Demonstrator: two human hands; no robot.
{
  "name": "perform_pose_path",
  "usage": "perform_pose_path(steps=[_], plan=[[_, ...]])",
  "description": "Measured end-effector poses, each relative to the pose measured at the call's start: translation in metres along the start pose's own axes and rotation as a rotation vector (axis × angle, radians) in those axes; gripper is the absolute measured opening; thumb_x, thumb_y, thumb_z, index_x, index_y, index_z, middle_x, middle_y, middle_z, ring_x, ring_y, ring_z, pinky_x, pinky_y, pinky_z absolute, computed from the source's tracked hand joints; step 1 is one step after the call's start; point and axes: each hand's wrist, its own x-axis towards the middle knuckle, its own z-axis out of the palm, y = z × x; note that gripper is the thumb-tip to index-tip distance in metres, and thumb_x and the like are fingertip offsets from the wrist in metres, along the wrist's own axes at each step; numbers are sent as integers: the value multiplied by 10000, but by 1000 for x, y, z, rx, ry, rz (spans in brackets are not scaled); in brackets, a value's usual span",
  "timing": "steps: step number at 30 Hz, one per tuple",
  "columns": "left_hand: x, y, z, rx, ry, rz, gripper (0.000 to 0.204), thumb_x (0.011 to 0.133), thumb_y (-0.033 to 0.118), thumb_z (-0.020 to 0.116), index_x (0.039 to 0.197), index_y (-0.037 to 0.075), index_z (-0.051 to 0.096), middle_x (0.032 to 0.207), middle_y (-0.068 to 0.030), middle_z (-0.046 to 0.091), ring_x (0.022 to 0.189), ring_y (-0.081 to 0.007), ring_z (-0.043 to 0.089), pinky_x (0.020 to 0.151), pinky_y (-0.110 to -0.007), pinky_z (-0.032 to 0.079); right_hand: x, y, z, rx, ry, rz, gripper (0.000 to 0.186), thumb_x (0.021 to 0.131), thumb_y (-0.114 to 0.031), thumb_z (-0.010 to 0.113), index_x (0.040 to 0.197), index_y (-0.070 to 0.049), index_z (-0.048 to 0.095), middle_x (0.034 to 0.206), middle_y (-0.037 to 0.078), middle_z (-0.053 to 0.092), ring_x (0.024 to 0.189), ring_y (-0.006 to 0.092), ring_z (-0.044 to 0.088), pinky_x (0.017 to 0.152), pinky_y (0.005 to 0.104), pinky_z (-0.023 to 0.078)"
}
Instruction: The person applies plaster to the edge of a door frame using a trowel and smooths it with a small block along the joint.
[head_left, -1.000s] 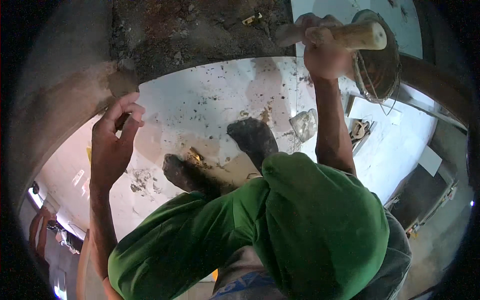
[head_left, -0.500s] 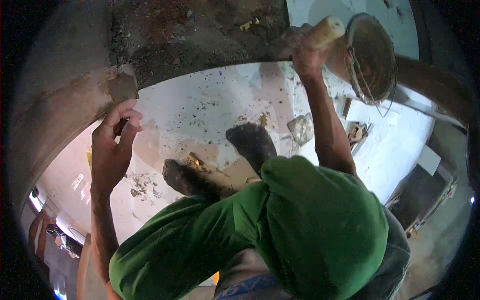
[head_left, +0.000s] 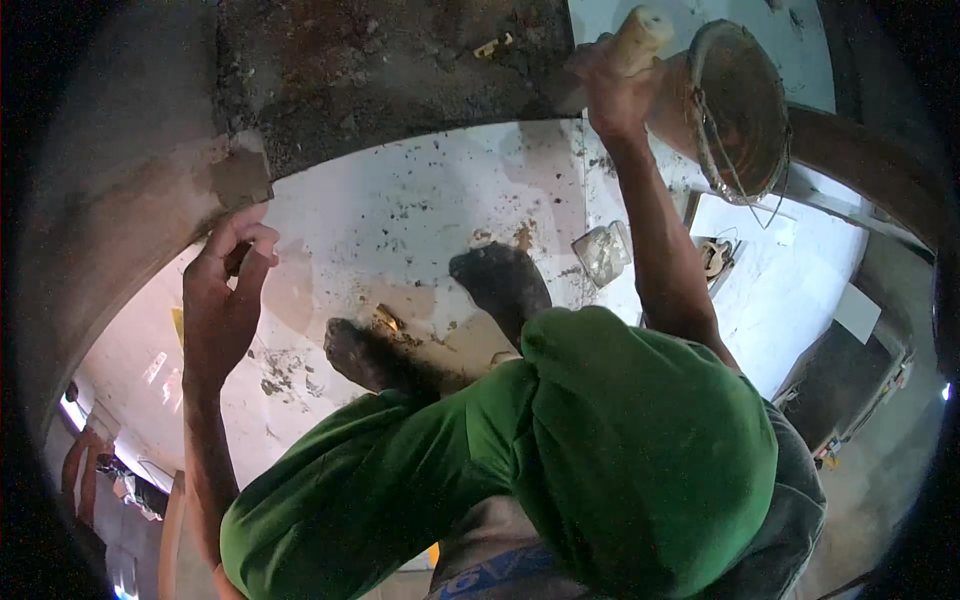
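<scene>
Dark-specked white flooring [head_left: 335, 215] spreads below. The right hand [head_left: 615, 100] wraps a pale, cylindrical wooden handle [head_left: 641, 38]. The left hand [head_left: 220, 300] curls; its hold I cannot tell.

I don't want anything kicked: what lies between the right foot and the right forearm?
In the head view, a pale, see-through item, perhaps a container, lies between the right foot and the right forearm; brown dirt is near the foot.

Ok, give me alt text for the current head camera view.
A person's right hand grips a pale wooden handle beside a bucket, near a patch of rough dark ground. The loosely curled left hand is by a grey-brown wall; below, green trousers and two feet show over a white floor speckled with debris.
</scene>
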Motion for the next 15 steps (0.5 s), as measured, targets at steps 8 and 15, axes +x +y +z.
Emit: perform_pose_path(steps=[8,15], plan=[[-2,2,4,-43,28,1,256,1077,203,597,1193,-7,684,1225,-120,697,994,-191,687,922,-344,548,-4,50,-20,-412,-95,-56,136,943,-55,688,1018,-115,785,1124,95,729,1088,280,697,940,432,572],[3,4,4,-36,31,17,354,1068,192,615,1371,15,657,1074,-85,730,953,-161,689,909,-322,545,0,69,-7,-85,0,9,197,972,-97,676,1154,-119,749,1196,66,719,1097,291,662,987,403,522]])
